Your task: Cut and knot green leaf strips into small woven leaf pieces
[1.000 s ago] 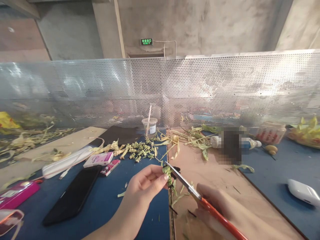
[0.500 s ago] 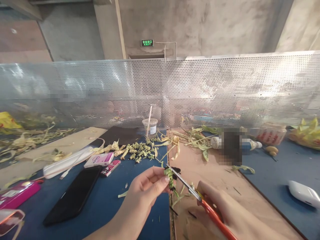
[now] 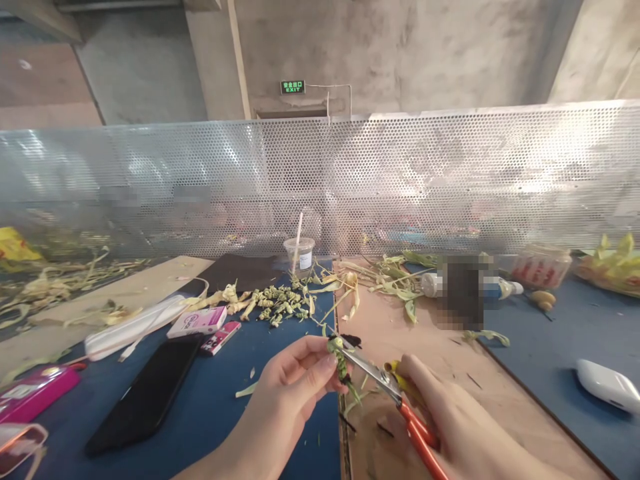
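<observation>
My left hand [image 3: 300,377] pinches a small green braided leaf piece [image 3: 341,363] between thumb and fingers, above the seam of two table boards. Dark, fuzzy bits [image 3: 353,341] stick out behind the piece, and thin green strips hang below it. My right hand [image 3: 440,407] is closed around scissors [image 3: 417,427] with red-orange handles and some yellow near the grip. The scissor blades [image 3: 367,365] reach left to the top of the braided piece, their tips right by my left fingertips. Several similar green braided pieces [image 3: 285,303] lie heaped beyond my left hand.
A plastic cup [image 3: 300,257] with a straw stands near the perforated metal screen [image 3: 320,180]. At left lie a black phone [image 3: 145,393], a pink-and-white box [image 3: 197,322] and a magenta device [image 3: 40,393]. Dry leaves [image 3: 395,283] and a white case [image 3: 607,385] are on the right.
The scissors have tilted and shifted slightly, so their blades now sit lower against the braided piece's top. More of the yellow part shows. My left hand has stayed nearly in place.
</observation>
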Action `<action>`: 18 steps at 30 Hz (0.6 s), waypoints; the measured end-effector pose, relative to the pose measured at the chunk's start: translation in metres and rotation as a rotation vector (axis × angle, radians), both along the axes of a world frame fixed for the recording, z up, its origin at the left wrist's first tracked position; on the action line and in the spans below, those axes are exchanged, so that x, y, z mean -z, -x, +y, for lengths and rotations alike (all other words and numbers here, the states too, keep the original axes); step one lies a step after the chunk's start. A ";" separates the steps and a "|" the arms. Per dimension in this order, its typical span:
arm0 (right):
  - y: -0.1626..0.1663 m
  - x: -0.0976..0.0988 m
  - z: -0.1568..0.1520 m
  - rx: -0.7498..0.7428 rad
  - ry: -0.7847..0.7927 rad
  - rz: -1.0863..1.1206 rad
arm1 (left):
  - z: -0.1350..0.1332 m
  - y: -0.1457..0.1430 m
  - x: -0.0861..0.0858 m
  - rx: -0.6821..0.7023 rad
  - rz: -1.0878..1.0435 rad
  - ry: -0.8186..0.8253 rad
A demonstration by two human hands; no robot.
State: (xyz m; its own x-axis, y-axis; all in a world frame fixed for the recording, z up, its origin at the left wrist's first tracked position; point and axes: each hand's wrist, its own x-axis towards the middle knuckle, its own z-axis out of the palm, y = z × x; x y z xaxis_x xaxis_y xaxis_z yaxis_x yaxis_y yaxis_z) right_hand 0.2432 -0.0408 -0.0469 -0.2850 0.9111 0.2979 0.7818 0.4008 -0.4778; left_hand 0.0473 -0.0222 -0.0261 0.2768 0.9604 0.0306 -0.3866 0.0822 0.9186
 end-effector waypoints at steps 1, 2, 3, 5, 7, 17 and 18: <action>-0.001 0.002 0.001 0.005 -0.026 -0.003 | 0.000 0.000 0.000 0.001 -0.003 -0.005; -0.001 0.003 0.002 0.007 -0.054 -0.001 | 0.000 0.000 0.000 0.014 -0.005 -0.013; -0.002 0.004 0.002 0.013 -0.082 0.000 | 0.000 0.001 0.000 0.030 -0.006 -0.020; -0.003 0.007 0.003 0.025 -0.123 -0.014 | 0.001 0.003 0.001 0.069 -0.005 -0.029; -0.004 0.010 0.004 0.037 -0.142 -0.045 | 0.002 0.004 0.003 0.097 -0.005 -0.038; -0.005 0.015 0.007 0.054 -0.172 -0.159 | 0.003 0.005 0.003 0.087 -0.023 -0.049; -0.005 0.015 0.007 0.056 -0.180 -0.159 | 0.003 0.005 0.003 0.087 -0.021 -0.051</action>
State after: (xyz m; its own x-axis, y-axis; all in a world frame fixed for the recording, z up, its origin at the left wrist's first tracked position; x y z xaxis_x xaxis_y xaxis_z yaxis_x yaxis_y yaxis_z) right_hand 0.2479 -0.0335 -0.0615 -0.2915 0.8629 0.4128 0.8648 0.4222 -0.2720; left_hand 0.0422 -0.0196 -0.0293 0.3580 0.9298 0.0855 -0.3997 0.0698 0.9140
